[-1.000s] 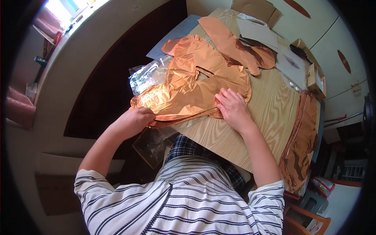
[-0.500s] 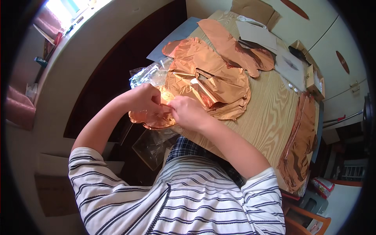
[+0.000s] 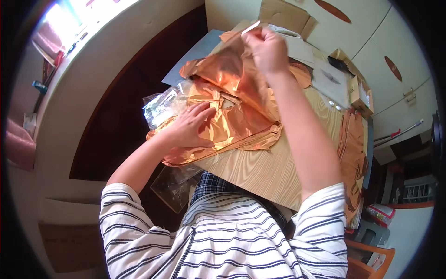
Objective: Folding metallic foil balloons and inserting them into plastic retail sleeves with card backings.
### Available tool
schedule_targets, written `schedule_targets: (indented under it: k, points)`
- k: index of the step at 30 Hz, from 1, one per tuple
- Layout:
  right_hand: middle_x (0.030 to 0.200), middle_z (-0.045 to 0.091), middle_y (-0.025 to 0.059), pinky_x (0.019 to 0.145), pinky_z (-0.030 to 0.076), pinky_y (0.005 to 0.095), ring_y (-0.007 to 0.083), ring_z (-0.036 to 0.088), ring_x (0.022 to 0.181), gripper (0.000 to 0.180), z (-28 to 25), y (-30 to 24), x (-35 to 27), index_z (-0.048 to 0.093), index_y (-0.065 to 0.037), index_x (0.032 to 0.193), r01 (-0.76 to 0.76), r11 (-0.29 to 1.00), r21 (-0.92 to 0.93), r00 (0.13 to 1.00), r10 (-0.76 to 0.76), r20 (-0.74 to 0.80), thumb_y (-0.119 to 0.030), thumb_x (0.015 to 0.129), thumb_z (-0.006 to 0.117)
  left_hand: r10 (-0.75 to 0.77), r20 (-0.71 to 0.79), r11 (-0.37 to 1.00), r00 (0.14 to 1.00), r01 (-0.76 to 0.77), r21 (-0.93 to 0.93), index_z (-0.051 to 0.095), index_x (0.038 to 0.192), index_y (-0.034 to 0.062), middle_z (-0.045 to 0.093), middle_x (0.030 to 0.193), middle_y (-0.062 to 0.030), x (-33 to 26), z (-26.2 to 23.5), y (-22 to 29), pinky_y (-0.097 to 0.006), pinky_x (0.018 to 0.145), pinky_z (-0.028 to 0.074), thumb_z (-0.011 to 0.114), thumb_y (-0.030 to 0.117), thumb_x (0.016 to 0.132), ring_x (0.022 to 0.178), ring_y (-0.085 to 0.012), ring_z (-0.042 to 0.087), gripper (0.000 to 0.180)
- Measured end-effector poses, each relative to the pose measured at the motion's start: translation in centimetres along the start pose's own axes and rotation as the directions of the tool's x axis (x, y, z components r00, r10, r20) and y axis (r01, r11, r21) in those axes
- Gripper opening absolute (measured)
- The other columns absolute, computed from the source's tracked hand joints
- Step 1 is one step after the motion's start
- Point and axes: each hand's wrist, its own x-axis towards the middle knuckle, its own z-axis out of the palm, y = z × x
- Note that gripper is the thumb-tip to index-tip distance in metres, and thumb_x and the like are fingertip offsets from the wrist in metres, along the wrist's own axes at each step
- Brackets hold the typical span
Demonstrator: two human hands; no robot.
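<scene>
A flat, uninflated copper-coloured foil balloon (image 3: 227, 130) with a small cut-out opening lies crumpled on the wood-grain table (image 3: 265, 172). My left hand (image 3: 188, 129) rests on it with fingers spread, pressing the near left part. Up at the far side, my right hand (image 3: 268, 50) is closed in a pinch on a lifted part of the foil, which stretches up from the table toward my fist. A pale strip sticks out to the left of those fingers. The foil near this hand is smeared by motion.
Clear crinkled plastic film (image 3: 165, 104) lies left of the foil. Another folded copper foil piece (image 3: 351, 153) runs along the right edge. An open wooden box (image 3: 360, 95), a white sheet (image 3: 331, 80) and a cardboard piece (image 3: 288, 17) are at the back. An orange chair (image 3: 378, 260) stands lower right.
My right hand has moved from beside the left hand up to the far side, raising part of the foil. My left hand has opened and flattened onto the balloon.
</scene>
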Motion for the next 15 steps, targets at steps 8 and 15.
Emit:
schedule_targets:
  k: [8,15]
  points:
    - [0.102,0.074,0.0063,0.085,0.053,0.0344,0.0212,0.068,0.096,0.018,-10.7,-8.0,-8.2,0.074,-0.009,0.095,0.523,0.849,-0.072,0.725,-0.399,0.562,-0.003,0.079,0.077,-0.164,-0.074,0.956,0.984,0.14,-0.257,0.031,0.153,0.0077,0.057,0.133,-0.0276,8.7,-1.0,-5.5,-0.048,0.103,0.048,0.075,0.042,0.084,0.123,-0.0423,0.059,0.089]
    - [0.12,0.068,0.0084,0.113,0.037,0.0547,0.0329,0.057,0.126,0.017,-21.5,-2.9,-22.8,0.072,-0.01,0.088,0.26,0.938,-0.228,0.666,-0.002,0.746,-0.001,0.074,0.074,-0.366,0.164,0.567,0.916,0.359,-0.741,0.059,0.131,0.001,0.07,0.116,-0.0153,14.3,1.0,-13.7,-0.035,0.086,0.057,0.077,0.029,0.087,0.099,-0.0229,0.068,0.055]
